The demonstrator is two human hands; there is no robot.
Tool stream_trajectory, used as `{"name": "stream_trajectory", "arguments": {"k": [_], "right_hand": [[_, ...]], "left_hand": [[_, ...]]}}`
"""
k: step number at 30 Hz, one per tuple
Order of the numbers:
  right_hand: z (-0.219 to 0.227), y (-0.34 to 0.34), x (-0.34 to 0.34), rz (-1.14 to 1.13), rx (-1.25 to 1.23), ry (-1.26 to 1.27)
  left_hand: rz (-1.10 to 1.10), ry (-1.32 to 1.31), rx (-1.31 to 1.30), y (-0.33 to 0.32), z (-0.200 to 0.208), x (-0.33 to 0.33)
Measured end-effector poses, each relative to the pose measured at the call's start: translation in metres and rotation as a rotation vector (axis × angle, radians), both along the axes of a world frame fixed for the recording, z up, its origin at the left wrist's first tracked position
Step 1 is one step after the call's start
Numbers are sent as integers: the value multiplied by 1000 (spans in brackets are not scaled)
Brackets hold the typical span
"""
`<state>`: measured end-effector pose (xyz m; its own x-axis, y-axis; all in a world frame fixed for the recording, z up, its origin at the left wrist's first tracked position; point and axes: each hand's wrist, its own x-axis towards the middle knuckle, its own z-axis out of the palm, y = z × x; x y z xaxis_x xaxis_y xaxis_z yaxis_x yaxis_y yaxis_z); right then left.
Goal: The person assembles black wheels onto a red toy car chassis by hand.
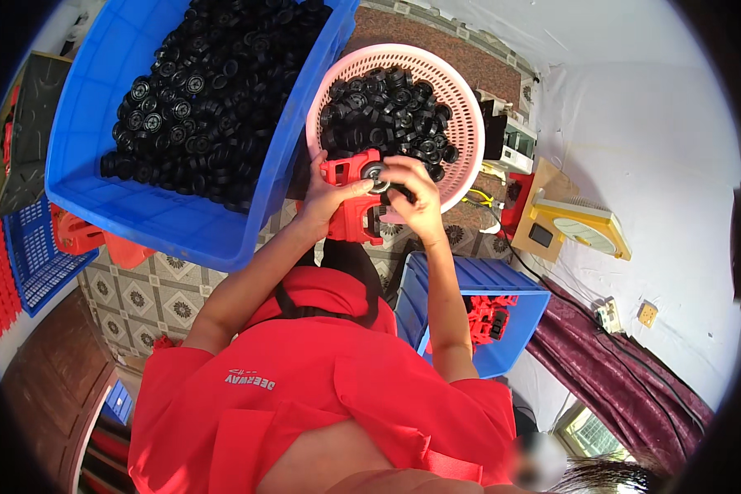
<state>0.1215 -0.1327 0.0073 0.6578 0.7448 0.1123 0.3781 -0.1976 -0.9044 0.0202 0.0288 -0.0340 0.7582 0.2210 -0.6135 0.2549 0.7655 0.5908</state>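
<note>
A red, moulded plastic toy-like frame with cut-outs (352, 221) is held up over the near rim of a round, pink, perforated plastic basket (472, 132). The left hand (325, 200) has its grip closed round the frame's left side, its thumb reaching onto a round black wheel with a grey hub (376, 174). The right hand (417, 196) curls narrowly at the wheel's right edge; whether its grip truly pinches the wheel cannot be told.

The wheel lies against the frame's upper part, so this piece looks partly done; whether the wheel is seated is unclear. Much seems left: loose black wheels (387, 111) heap the basket, and more fill the large blue plastic crate (160, 218) beyond its left edge. Red-and-black pieces (487, 319) lie in a smaller blue bin (428, 284) near the right forearm, perhaps finished ones.
</note>
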Motion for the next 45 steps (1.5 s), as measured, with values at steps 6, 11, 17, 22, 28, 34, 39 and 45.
{"name": "stream_trajectory", "arguments": {"k": [6, 11, 17, 22, 28, 34, 39, 45], "right_hand": [[-38, 3, -13, -107, 150, 771], [-40, 0, -8, -133, 217, 863], [-66, 3, 22, 195, 73, 1010], [-134, 14, 92, -235, -531, 198], [-165, 14, 113, -168, -600, -166], [-54, -9, 81, -165, -136, 478], [-27, -20, 50, -27, -86, 578], [-12, -14, 43, -3, -179, 523]], "left_hand": [[-58, -10, 132, -10, 10, -2], [2, 55, 201, -27, 6, -5], [122, 136, 84, -37, 1, -12], [230, 109, 84, -37, 4, -5], [322, 129, 162, -34, 8, 29], [427, -15, 256, -18, -5, 47], [329, 23, 259, -18, 15, 62], [231, -29, 161, -6, 14, 57]]}}
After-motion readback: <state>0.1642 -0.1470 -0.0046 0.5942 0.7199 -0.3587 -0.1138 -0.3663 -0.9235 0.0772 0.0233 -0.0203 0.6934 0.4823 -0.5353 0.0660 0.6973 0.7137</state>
